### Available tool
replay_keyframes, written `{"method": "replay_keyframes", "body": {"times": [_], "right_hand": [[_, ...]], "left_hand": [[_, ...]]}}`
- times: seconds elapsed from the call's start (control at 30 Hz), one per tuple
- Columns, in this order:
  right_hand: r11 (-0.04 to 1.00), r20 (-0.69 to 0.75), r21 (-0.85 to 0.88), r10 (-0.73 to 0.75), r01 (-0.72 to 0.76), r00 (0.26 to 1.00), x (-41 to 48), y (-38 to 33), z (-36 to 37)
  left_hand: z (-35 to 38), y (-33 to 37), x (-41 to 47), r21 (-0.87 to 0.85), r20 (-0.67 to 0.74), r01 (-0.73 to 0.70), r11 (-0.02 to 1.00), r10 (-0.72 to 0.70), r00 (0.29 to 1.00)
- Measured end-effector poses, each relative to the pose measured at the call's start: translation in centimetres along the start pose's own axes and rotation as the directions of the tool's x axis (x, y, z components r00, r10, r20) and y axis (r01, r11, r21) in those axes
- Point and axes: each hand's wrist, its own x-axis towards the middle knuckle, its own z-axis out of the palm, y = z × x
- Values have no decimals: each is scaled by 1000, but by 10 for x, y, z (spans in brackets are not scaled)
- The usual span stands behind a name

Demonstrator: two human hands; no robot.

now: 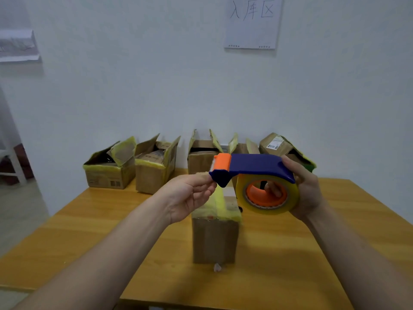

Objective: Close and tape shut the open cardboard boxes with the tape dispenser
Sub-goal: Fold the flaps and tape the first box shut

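Tape dispenser [254,175] lies level, nose leftward; right hand [306,189] grips it, left hand [190,193] fingers pinched together.

Handwritten sign above my table

At the upper right of the frame, a white paper sheet [253,22] on the wall reads "入库区" in hand-drawn strokes. A white shipping label [275,143] on the far-right box [271,145] and print on the left box [109,175] are too small for me to read.

Glossy plastic tape dispenser [252,166]; matt cardboard box [214,238]; smooth wooden table [279,265]
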Motion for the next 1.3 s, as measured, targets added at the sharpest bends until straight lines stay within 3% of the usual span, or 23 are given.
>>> {"method": "replay_keyframes", "body": {"times": [0.17,0.4,0.7,1.0,1.3], "right_hand": [[991,47,-130,36,-29,998,1,0,-7],[971,71,-235,62,-43,996,1,-6,-14],[971,108,-240,33,-6,994,2,-5,-15],[978,52,-204,-35,45,998,-1,6,-24],[981,29,-196,-4,9,1000,-5,5,-44]], "left_hand": [[-6,0,0,204,-48,-28,979,39,998],[-6,-3,-4,266,-77,-42,963,65,995],[-8,-6,-6,271,-124,-43,962,80,989],[-16,-10,-6,151,-124,-8,988,27,992],[-28,-10,-4,197,-143,-15,980,43,989]]}}
